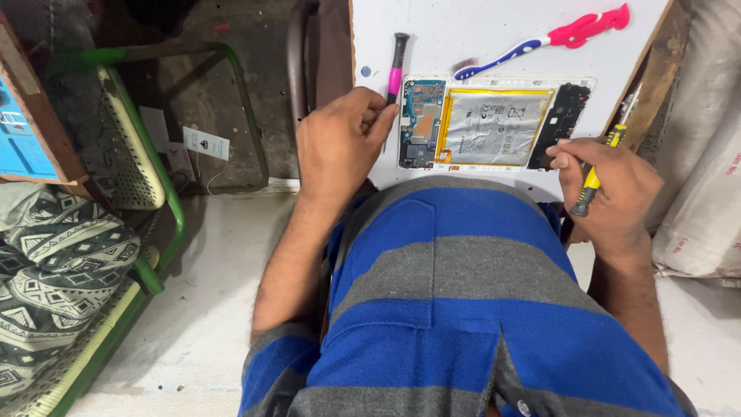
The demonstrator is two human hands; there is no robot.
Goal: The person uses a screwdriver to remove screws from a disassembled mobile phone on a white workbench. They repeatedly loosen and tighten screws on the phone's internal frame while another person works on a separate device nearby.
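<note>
An opened tablet (494, 123) lies on a white board (478, 31), showing its silver battery and a blue circuit board at its left end. My left hand (343, 139) rests at the tablet's left edge, fingers curled beside a pink and black screwdriver (397, 66); whether it grips anything is unclear. My right hand (610, 185) is closed around a yellow and black screwdriver (598, 166) at the tablet's right end, its tip pointing up toward the board's right edge.
A pink, white and blue toothbrush (548, 38) lies on the board above the tablet. A green metal chair frame (174, 201) with patterned cloth (62, 255) stands at left. White sacks (706, 154) sit at right. My blue and grey striped shirt (455, 309) fills the foreground.
</note>
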